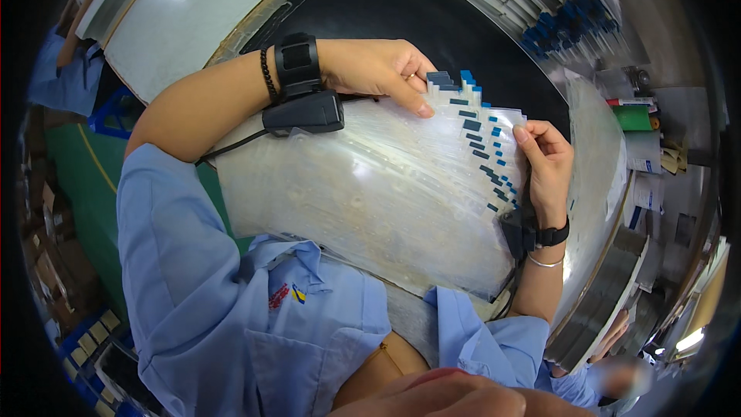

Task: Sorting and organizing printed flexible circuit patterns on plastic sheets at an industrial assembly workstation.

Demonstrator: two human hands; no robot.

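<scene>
A thick fanned stack of clear plastic sheets [386, 193] with small blue tabs along one edge leans against my chest. My left hand [382, 69] rests on the stack's top edge, thumb pressing the sheets near the blue tabs. On the far side, my right hand [544, 162] grips the tabbed edge, fingers curled around it. Each wrist wears a black strap with a small black device.
A black work surface [401, 8] lies beyond the stack. More stacked clear sheets with blue tabs [571, 27] sit at the upper right. Boxes and a green item [633, 117] stand on the right. Another person in blue [65, 81] is at the far left, and one more at lower right.
</scene>
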